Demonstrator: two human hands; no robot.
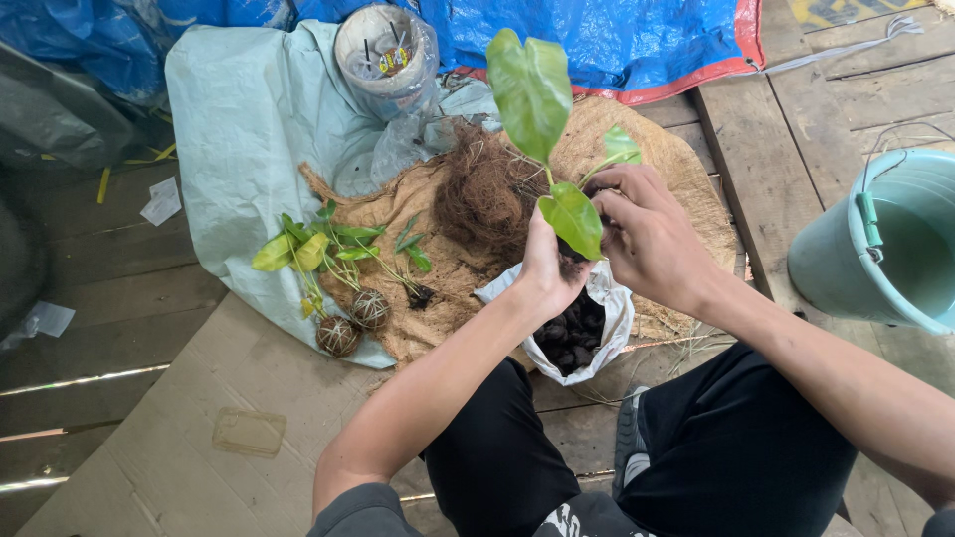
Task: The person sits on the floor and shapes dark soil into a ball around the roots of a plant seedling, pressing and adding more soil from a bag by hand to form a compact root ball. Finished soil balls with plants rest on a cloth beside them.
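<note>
My legs: black trousers, knees spread just this side of the white bag [597, 328], so the work sits between them and low enough to reach.

White bag: my landmark. It stands open-mouthed on the wooden floor [796, 129], dark lumps showing inside; open so I can get at the filling without putting the plant down.

Left hand [545, 270]: directly above the bag, grip closed around the base of the young plant [542, 119], cupping the dark root end from one side.

Right hand [647, 234]: above the bag's far edge, grip closed on the same root clump from the other side. Two hands, I judge, so the clump holds together and crumbs drop into the bag.

Young plant: held upright over the bag, big green leaves rising clear of my fingers so nothing gets crushed.

Fibre heap [482, 194]: just beyond the bag on a round brown mat [657, 149], within arm's reach.

Finished balls [355, 323]: left of the bag, two fibre-wrapped balls with leafy cuttings [318, 247], laid aside on a pale sack [239, 129].

Teal bucket [890, 244]: well right of the bag, water inside.

Blue tarp [617, 35]: farthest from the bag, behind the mat.
</note>
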